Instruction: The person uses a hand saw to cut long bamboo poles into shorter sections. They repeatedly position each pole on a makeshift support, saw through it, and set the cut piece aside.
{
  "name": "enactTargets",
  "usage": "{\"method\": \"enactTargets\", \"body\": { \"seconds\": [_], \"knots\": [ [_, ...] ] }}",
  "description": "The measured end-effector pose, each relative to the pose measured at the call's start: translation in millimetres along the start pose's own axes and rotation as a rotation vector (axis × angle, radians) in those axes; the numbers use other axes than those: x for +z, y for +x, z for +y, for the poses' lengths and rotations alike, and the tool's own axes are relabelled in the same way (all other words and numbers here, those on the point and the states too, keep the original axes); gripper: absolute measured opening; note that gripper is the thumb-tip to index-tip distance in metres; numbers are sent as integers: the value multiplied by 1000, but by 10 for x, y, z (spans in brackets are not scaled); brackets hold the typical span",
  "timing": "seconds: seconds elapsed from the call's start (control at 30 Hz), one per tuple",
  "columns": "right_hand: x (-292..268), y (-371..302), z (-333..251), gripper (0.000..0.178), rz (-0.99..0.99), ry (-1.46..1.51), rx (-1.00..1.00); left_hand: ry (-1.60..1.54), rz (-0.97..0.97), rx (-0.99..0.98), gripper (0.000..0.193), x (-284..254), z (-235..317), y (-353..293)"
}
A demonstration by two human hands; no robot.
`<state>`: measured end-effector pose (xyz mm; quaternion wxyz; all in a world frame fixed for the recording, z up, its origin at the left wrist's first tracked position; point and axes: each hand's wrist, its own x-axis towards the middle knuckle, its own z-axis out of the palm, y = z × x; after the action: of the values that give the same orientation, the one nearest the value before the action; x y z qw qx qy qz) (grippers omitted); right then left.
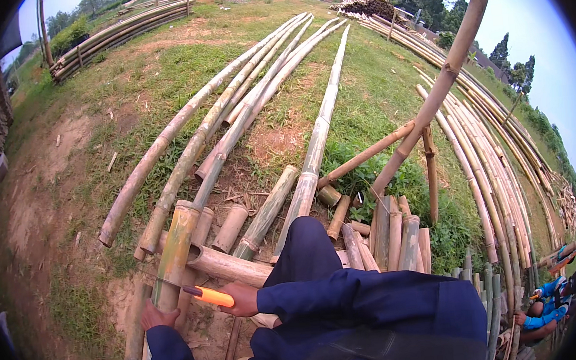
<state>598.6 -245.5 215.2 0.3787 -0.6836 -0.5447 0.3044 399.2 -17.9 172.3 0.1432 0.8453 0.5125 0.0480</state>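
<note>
My left hand (158, 316) is wrapped round the near end of a thick greenish bamboo pole (175, 246). The fingers of my right hand (242, 299) close on the orange handle of a handsaw (213, 296). Its thin dark blade points left and lies across the pole, just above my left hand. How deep it sits in the bamboo cannot be seen. Beneath and to the right, a crosswise bamboo piece (230, 266) lies close to my right hand. My bent knee in dark trousers (303, 246) is beside it.
Long bamboo poles (247, 92) stretch away over the grass, with more stacked at the right (479, 158). Short cut pieces (394, 239) stand near my knee. A slanting bamboo post (430, 101) with a brace rises at the right. Another person in blue (552, 308) is at the far right.
</note>
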Motion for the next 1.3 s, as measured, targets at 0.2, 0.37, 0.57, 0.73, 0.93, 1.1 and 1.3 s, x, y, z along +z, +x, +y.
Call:
{"method": "enactTargets", "body": {
  "seconds": [0.2, 0.37, 0.57, 0.73, 0.93, 1.1, 1.3],
  "knots": [
    [-786, -1197, -396, 17, -94, 121, 159, -6, -11, 13, 89, -9, 4, 68],
    [-102, 220, 34, 19, -136, 56, 69, 68, -29, 26, 89, 255, -27, -37],
    [186, 378, 251, 24, -61, 2, 59, 81, -91, 31, 93, 413, -40, -26],
    [214, 168, 340, 29, -74, 37, 67, 126, -75, 24, 95, 598, -56, -27],
    [293, 114, 485, 33, -48, 69, -2, 157, -4, 74, 97, 746, -135, -59],
    [247, 53, 503, 36, -59, 118, 1, -145, -226, -36, 100, 348, -128, 112],
    [231, 6, 476, 35, 5, 99, 44, -307, -391, 36, 110, 463, -358, 271]
  ]
}}
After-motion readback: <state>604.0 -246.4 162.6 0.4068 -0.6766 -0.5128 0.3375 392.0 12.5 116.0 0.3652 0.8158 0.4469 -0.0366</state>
